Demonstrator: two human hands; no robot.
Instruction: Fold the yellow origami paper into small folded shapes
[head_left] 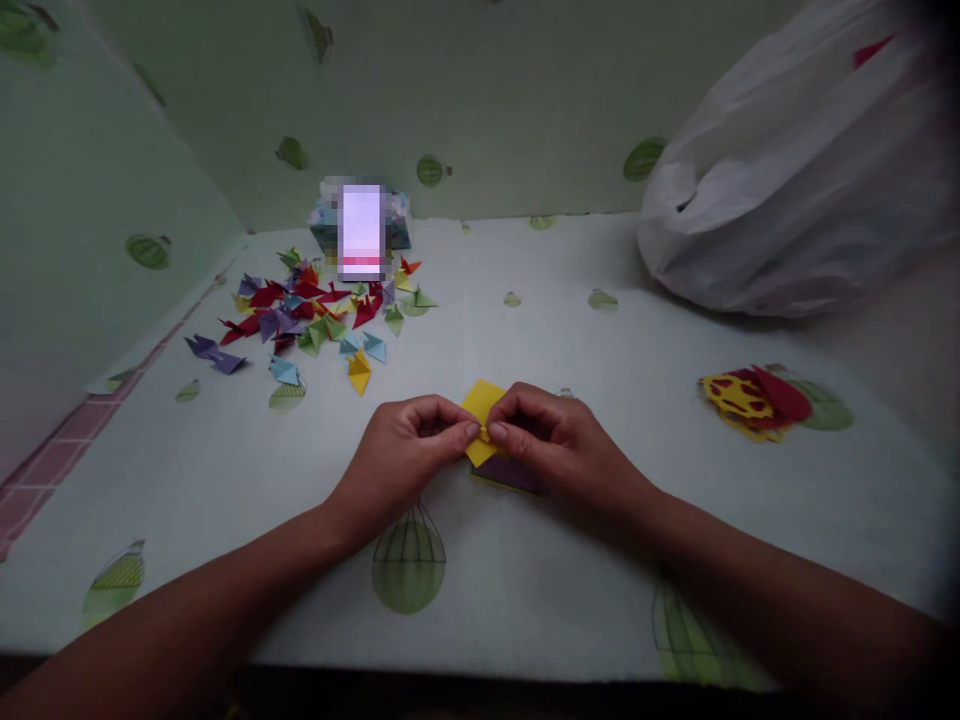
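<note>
A small yellow sheet of origami paper (483, 400) is pinched between both hands near the middle of the table. My left hand (424, 435) grips its left side with thumb and forefinger. From the other side my right hand (547, 430) pinches it, the two thumbs almost meeting. Some of the paper is hidden by the fingers. Under it lies a stack of square paper with a purple sheet (504, 473) on top, partly covered by my right hand.
Many folded paper birds (300, 310) in mixed colours lie at the back left. Behind them a lit phone (361, 228) leans on a box. A white plastic bag (780, 180) bulges at the back right. Yellow and red paper cut-outs (750, 395) rest on the right of the table (525, 590).
</note>
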